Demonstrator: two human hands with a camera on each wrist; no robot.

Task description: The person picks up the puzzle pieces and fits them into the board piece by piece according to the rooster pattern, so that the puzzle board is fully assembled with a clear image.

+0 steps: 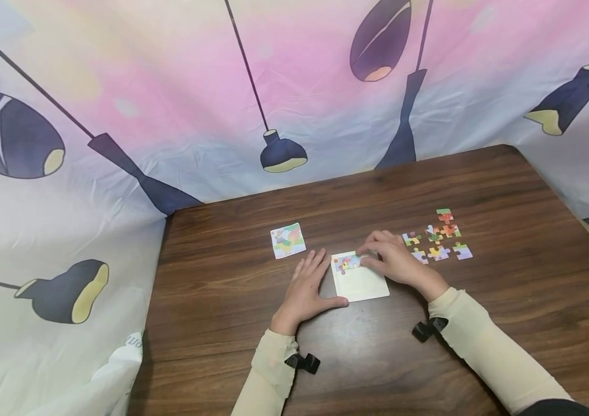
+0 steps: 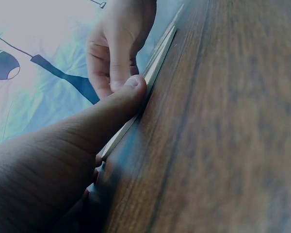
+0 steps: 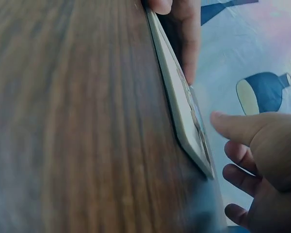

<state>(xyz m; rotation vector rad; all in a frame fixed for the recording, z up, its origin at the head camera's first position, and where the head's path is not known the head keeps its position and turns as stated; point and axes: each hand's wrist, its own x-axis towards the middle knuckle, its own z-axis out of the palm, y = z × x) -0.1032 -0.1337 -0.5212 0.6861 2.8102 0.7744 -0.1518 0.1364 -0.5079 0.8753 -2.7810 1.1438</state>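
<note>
The left hand (image 1: 304,289) lies with fingers spread beside a white square puzzle tray (image 1: 362,287), its fingers along the tray's left side and its thumb at the near edge. Joined jigsaw pieces (image 1: 346,264) with a colourful picture lie along the far edge inside the tray. Over the tray's far right corner is the right hand (image 1: 393,258), its thumb and fingertips right at these pieces and partly covering them. In the right wrist view the right thumb (image 3: 233,126) stands apart from the loosely bent fingers, and no piece shows between them.
Several loose jigsaw pieces (image 1: 438,252) lie on the brown wooden table (image 1: 221,323) to the right of the right hand. A square picture card (image 1: 288,240) lies beyond the left hand. A printed cloth (image 1: 180,115) hangs behind the table.
</note>
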